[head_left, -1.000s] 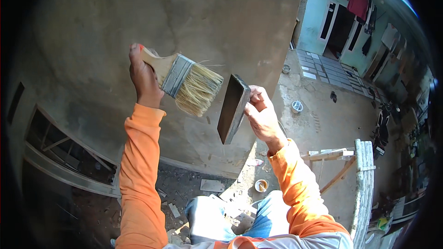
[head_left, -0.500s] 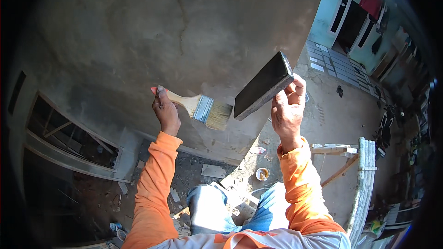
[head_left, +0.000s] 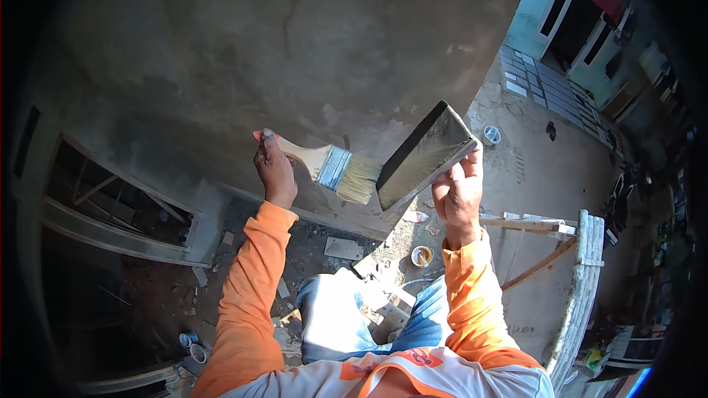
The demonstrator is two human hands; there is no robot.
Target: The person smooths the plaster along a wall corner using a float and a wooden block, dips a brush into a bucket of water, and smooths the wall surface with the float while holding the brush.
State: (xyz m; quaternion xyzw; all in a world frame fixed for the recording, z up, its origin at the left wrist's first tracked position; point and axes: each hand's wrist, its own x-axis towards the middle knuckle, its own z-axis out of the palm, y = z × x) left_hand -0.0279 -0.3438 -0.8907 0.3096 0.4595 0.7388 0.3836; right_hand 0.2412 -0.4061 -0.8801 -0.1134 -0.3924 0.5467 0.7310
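My left hand (head_left: 276, 171) grips a wide flat paintbrush (head_left: 335, 167) by its wooden handle, which has a red end. Its metal band is silvery and its pale bristles point right. The bristle tips meet or nearly meet the left edge of a dark rectangular block (head_left: 428, 158); I cannot tell if they touch. Held tilted in my right hand (head_left: 459, 190), the block shows a black side and a greyer, streaked broad face. The fingers of that hand clasp its right end, partly hidden behind it.
A large grey plastered wall (head_left: 354, 44) fills the view ahead. Below lie rubble and a small tub (head_left: 422, 256) with something brown inside. A white bucket (head_left: 492, 135) stands on the ground further right. Wooden poles (head_left: 582, 287) rise at my lower right; a window frame (head_left: 125, 199) is at left.
The block has tipped, so its greyer face now shows, and it sits slightly lower. My left hand and the brush have shifted a little right, bringing the bristles up to the block.
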